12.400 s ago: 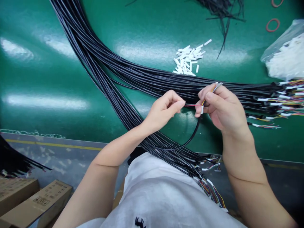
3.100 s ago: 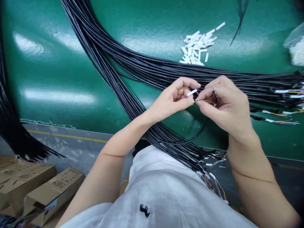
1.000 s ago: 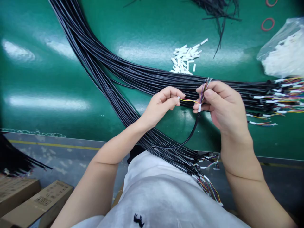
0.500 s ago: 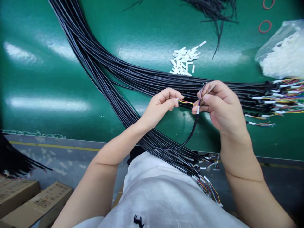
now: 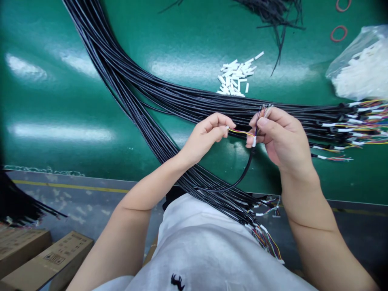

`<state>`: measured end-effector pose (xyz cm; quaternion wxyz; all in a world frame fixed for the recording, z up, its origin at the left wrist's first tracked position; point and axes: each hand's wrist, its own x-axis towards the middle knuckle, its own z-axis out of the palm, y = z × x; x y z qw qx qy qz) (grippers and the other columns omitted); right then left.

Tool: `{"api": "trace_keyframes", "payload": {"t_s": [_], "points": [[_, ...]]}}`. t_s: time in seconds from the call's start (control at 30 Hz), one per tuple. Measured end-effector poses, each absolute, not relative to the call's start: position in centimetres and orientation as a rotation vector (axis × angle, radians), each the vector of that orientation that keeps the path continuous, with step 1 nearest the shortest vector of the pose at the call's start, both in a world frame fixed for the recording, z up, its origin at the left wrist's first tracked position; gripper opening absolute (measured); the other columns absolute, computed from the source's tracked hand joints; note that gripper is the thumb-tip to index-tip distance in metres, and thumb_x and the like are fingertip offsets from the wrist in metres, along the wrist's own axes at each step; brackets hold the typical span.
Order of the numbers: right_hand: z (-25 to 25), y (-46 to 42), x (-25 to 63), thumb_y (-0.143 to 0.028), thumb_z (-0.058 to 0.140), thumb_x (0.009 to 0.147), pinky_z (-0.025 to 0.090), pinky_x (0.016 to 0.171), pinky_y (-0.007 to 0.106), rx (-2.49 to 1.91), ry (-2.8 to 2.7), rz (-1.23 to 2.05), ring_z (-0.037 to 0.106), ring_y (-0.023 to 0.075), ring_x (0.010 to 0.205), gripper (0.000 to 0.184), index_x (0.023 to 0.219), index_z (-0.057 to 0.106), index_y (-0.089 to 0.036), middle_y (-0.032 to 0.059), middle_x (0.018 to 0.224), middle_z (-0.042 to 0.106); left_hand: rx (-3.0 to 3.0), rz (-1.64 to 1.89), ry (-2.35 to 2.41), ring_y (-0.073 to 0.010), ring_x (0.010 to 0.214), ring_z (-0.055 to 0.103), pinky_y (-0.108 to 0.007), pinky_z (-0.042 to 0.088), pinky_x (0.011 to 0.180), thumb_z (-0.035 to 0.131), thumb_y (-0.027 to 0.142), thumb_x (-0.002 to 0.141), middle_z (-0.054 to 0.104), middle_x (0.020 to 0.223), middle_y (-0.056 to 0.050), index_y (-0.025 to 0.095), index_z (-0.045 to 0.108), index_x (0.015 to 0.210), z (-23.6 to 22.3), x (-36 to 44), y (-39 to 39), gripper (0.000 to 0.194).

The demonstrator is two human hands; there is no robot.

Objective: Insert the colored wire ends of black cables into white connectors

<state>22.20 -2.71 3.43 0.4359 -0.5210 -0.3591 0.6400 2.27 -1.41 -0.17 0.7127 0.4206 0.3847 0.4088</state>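
Note:
Pinched between the thumb and forefinger of my left hand (image 5: 209,133) is a small white connector (image 5: 227,127), mostly hidden by the fingertips. Thin wires (image 5: 241,131), a yellow and a reddish one among them, run from it to the stripped end of a black cable (image 5: 250,159). A white sleeve (image 5: 254,141) sits at that end. My right hand (image 5: 281,133) is closed on the cable's other wires (image 5: 257,119), dark, orange and grey, which fan upward past the thumb. The cable curves down to the nearer bundle of black cables (image 5: 160,145).
A second cable bundle (image 5: 188,93) crosses the green table (image 5: 91,155) behind my hands, its coloured wire ends at right. Beyond lie a pile of white connectors (image 5: 235,76), a plastic bag (image 5: 360,66) of white pieces, black strips (image 5: 275,16) and red rings (image 5: 338,33). Cardboard boxes (image 5: 51,258) stand lower left.
About three seconds ago my right fingers held a yellow wire at the white connector; now yellow runs from it beside the reddish wire. Over the last half second the hands barely shift.

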Motion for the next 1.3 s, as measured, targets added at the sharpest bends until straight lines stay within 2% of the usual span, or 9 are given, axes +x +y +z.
{"api": "trace_keyframes", "payload": {"t_s": [0.2,0.33,0.5,0.6,0.67,0.8,1.0,1.2,1.3], "points": [[3.39,-2.91,22.11,-0.026,0.081,0.083,0.043,0.054,0.026,-1.337,-1.149,1.631,0.056,0.0094,0.047,0.023,0.068,0.065,-0.021,-0.0046,0.053,0.062,1.121,0.879,0.852,-0.0052,0.067,0.053,-0.021,0.044,0.064,0.072,0.052,0.095,0.067,0.08,0.001,0.017,0.074,0.09,-0.11,2.35,-1.46,0.036],[3.52,-3.01,22.11,-0.027,0.081,0.083,0.04,0.056,0.028,-1.421,-1.259,1.629,0.053,0.0098,0.049,0.025,0.066,0.065,-0.022,-0.0034,0.051,0.064,1.201,0.887,0.843,-0.0061,0.073,0.06,-0.022,0.049,0.071,0.073,0.055,0.093,0.074,0.09,-0.002,0.017,0.076,0.091,0.2,2.39,-1.43,0.039],[3.81,-3.02,22.05,-0.03,0.084,0.083,0.04,0.058,0.029,-1.467,-1.336,1.657,0.052,0.0112,0.051,0.027,0.065,0.065,-0.023,-0.0034,0.05,0.064,1.211,0.841,0.835,-0.0076,0.073,0.061,-0.023,0.05,0.071,0.078,0.06,0.086,0.073,0.084,-0.001,0.017,0.077,0.087,0.39,2.3,-1.3,0.043],[4.07,-2.88,22.01,-0.031,0.083,0.083,0.042,0.059,0.029,-1.42,-1.294,1.714,0.054,0.0118,0.052,0.03,0.062,0.063,-0.024,-0.0028,0.051,0.063,1.139,0.802,0.805,-0.0075,0.07,0.06,-0.022,0.047,0.064,0.071,0.065,0.091,0.07,0.08,-0.002,0.017,0.077,0.088,0.16,2.22,-1.19,0.048],[4.21,-2.78,22.03,-0.035,0.083,0.082,0.043,0.059,0.03,-1.385,-1.241,1.762,0.053,0.0119,0.05,0.032,0.061,0.062,-0.024,-0.0032,0.049,0.062,1.087,0.78,0.784,-0.0074,0.069,0.059,-0.021,0.046,0.061,0.07,0.065,0.092,0.069,0.078,-0.002,0.017,0.077,0.09,-0.07,2.2,-1.15,0.048],[4.22,-2.72,22.17,-0.04,0.084,0.083,0.042,0.061,0.03,-1.387,-1.273,1.744,0.052,0.0117,0.05,0.034,0.062,0.062,-0.024,-0.0033,0.048,0.062,1.054,0.754,0.761,-0.0071,0.067,0.058,-0.021,0.046,0.061,0.079,0.06,0.086,0.068,0.079,-0.001,0.017,0.074,0.091,-0.13,2.16,-1.19,0.043],[3.84,-2.89,22.27,-0.028,0.078,0.083,0.036,0.055,0.028,-1.475,-1.393,1.662,0.052,0.0113,0.05,0.026,0.064,0.062,-0.023,-0.0031,0.049,0.062,1.092,0.764,0.786,-0.0075,0.068,0.059,-0.022,0.045,0.061,0.083,0.059,0.082,0.065,0.076,0.001,0.017,0.068,0.087,0.4,2.31,-1.35,0.045],[3.87,-3.1,21.9,-0.027,0.077,0.086,0.036,0.052,0.028,-1.481,-1.409,1.552,0.051,0.0107,0.048,0.017,0.074,0.065,-0.022,-0.0054,0.053,0.058,1.094,0.811,0.805,-0.006,0.064,0.056,-0.021,0.044,0.06,0.084,0.054,0.084,0.063,0.073,0.003,0.018,0.063,0.084,0.09,2.42,-1.44,0.042],[4.02,-3.24,21.68,-0.026,0.082,0.083,0.033,0.05,0.027,-1.488,-1.456,1.461,0.046,0.0093,0.048,0.017,0.078,0.067,-0.022,-0.0069,0.055,0.055,1.104,0.818,0.805,-0.0054,0.065,0.056,-0.02,0.045,0.061,0.083,0.054,0.084,0.063,0.073,0.003,0.018,0.062,0.082,0.07,2.56,-1.49,0.042]]}}
